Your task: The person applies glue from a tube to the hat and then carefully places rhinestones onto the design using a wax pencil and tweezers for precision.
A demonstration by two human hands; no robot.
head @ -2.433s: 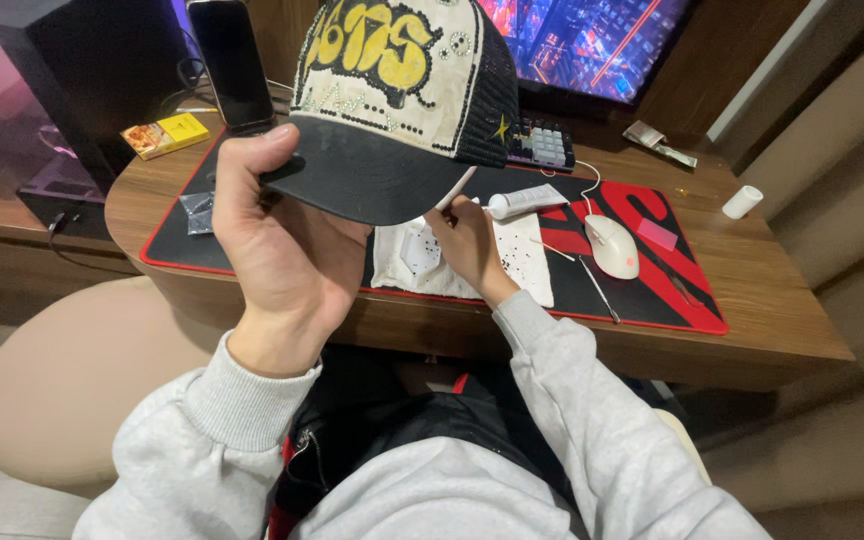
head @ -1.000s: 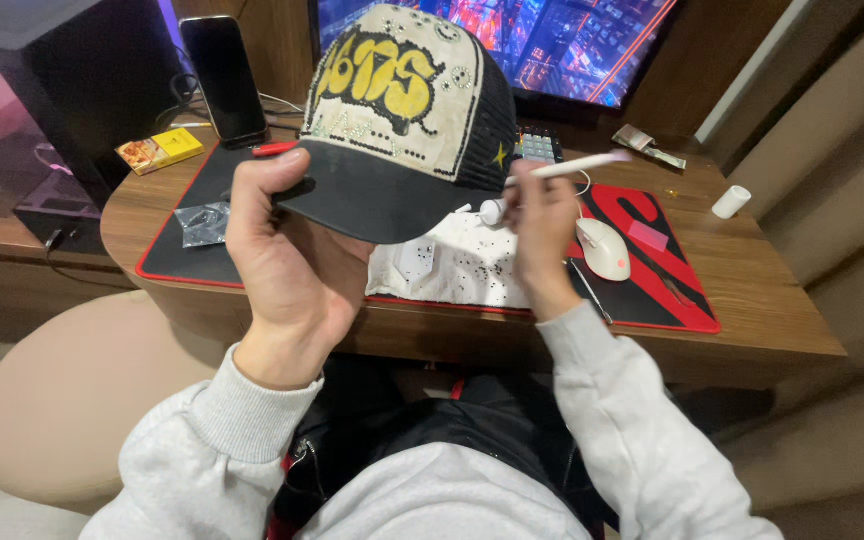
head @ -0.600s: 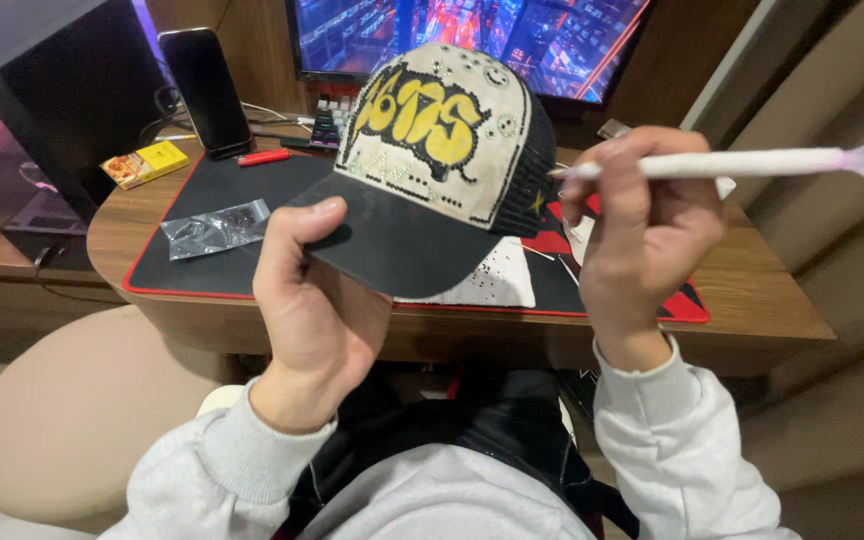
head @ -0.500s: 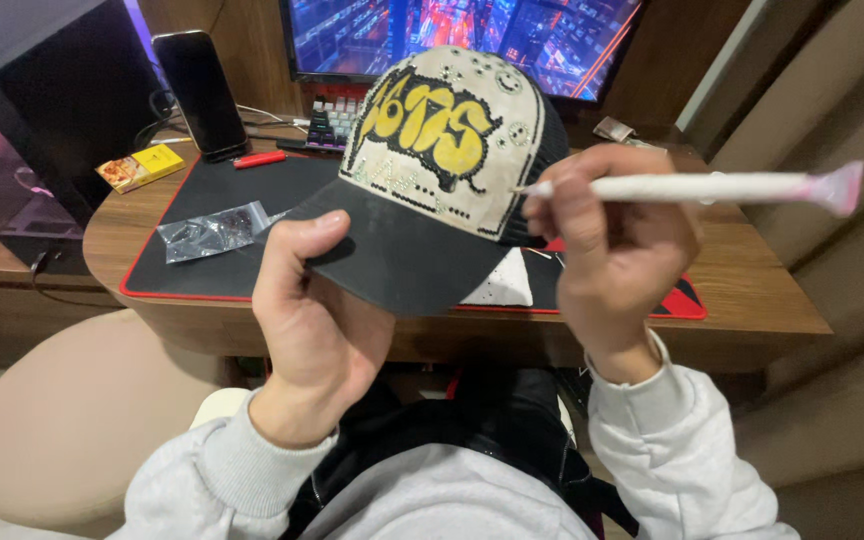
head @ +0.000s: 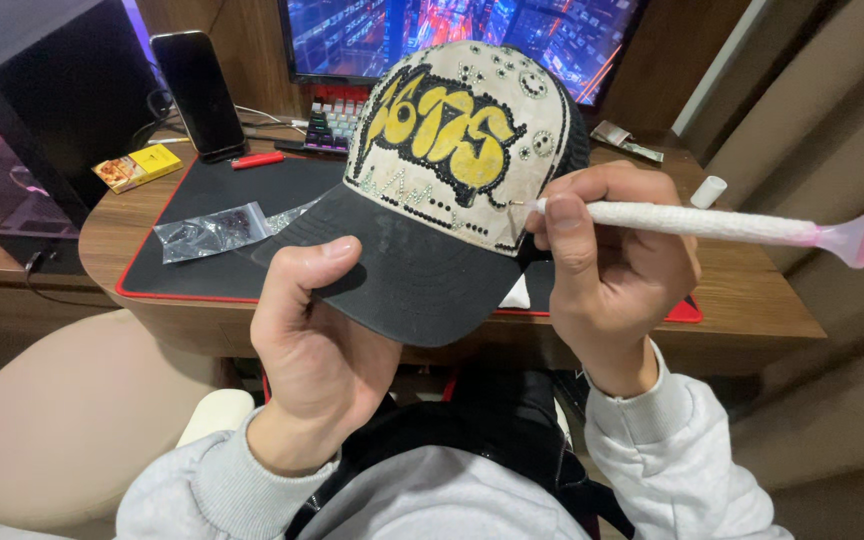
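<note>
My left hand grips the black brim of a cap from below, thumb on top. The cap has a cream front panel with yellow and black lettering and small rhinestones. My right hand holds a white pen-like tool with a pink flat end pointing right. The tool's fine tip touches the right side of the cap's front panel.
A wooden desk carries a black mat with red edge, a clear plastic bag, a phone on a stand, a yellow box, a red pen, a keyboard and a monitor. A dark computer case stands left.
My right hand lifted the tool off the desk and brought its tip to the cap's front panel. The cap was lowered and tilted toward me.
</note>
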